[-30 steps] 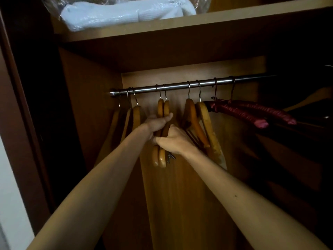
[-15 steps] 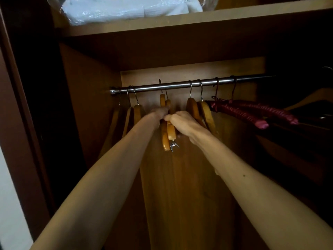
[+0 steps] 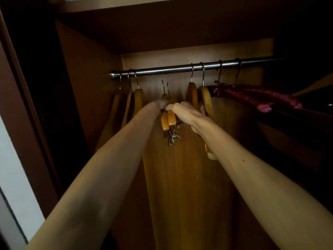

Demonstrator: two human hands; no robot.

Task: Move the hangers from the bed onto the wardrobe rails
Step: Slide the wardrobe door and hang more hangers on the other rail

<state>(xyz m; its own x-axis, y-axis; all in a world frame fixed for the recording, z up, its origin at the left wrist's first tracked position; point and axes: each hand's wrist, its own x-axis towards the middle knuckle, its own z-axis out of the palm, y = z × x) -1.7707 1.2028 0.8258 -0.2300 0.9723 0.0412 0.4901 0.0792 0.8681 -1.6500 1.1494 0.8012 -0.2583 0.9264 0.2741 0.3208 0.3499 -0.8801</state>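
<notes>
Two wooden hangers (image 3: 168,119) with metal clips are held together in front of me, their hooks below the metal rail (image 3: 162,70) and off it. My left hand (image 3: 162,104) grips them from the left. My right hand (image 3: 182,110) grips them from the right. Three wooden hangers (image 3: 137,101) hang at the rail's left end. Another two wooden hangers (image 3: 205,98) hang right of my hands. Two padded maroon hangers (image 3: 252,97) hang further right.
The wardrobe's left side wall (image 3: 86,87) stands close to the rail's end. A shelf (image 3: 162,4) runs overhead. The wardrobe's right part is dark, with another wooden hanger (image 3: 317,85) faintly visible there.
The two hangers in my hands hung on the rail a second ago; their hooks have come off it and now sit lower. The camera has tilted down.
</notes>
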